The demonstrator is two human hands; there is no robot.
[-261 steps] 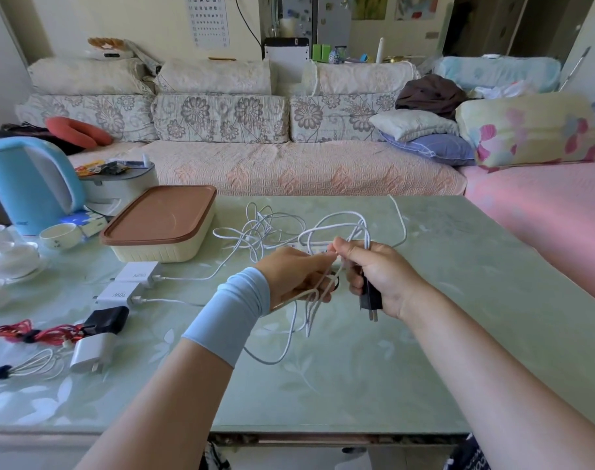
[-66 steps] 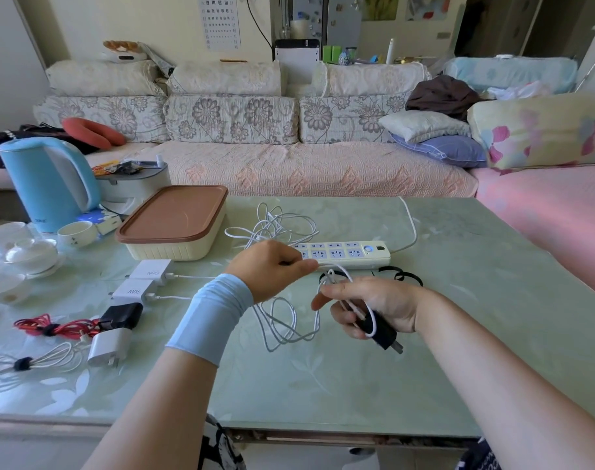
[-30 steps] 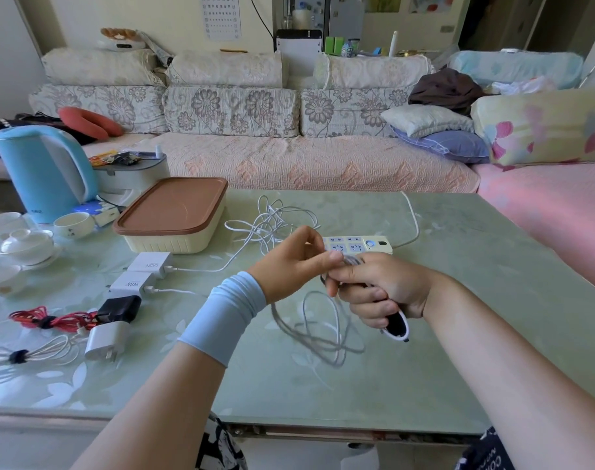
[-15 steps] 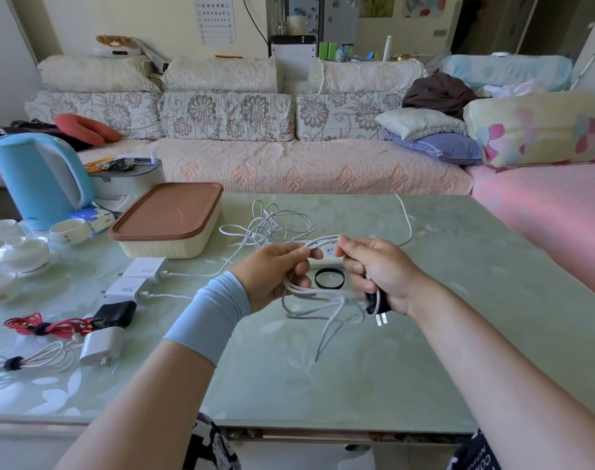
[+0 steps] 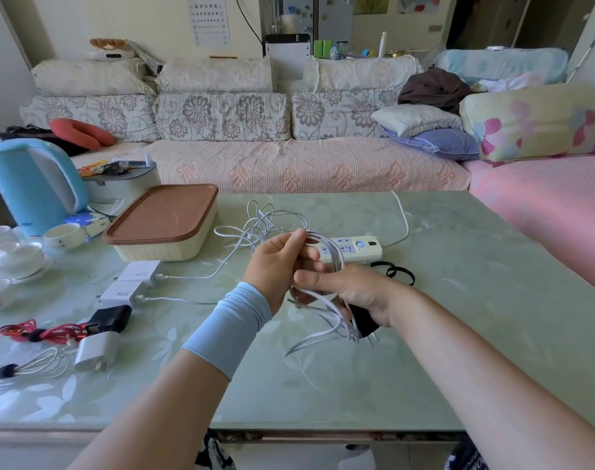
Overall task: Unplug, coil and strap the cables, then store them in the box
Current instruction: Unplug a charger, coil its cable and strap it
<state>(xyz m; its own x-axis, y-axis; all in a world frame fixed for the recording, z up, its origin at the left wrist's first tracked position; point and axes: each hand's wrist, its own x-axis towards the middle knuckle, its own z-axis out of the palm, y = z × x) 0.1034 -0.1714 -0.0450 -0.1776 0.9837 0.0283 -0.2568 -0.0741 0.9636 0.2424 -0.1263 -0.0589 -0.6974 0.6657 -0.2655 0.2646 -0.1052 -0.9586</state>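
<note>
Pale green glass covered the table (image 5: 492, 300) in the foreground, and a floral sofa (image 5: 289, 164) was seen behind it at twelve o'clock. Above the table's middle, a coiled white cable (image 5: 326, 313) was held between both hands. The top of its loops was pinched between the thumb and curled fingers of the left hand (image 5: 275, 262), whose wrist was covered by a light blue sleeve (image 5: 228, 330). The lower part of the coil, together with a black plug (image 5: 363, 322), was gripped by the curled fingers of the right hand (image 5: 353, 290), its thumb stretched toward nine o'clock. At one o'clock from the hands, a white power strip (image 5: 353, 247) was laid on the table, with black straps (image 5: 399, 273) near it at four o'clock. A cream box (image 5: 163, 225) with a closed brown lid was set at ten o'clock from the hands, and a loose tangle of white cables (image 5: 262, 222) was spread between box and strip. Two white chargers (image 5: 140, 271) were placed at nine o'clock, and a red cable bundle (image 5: 35, 332) at eight o'clock.
</note>
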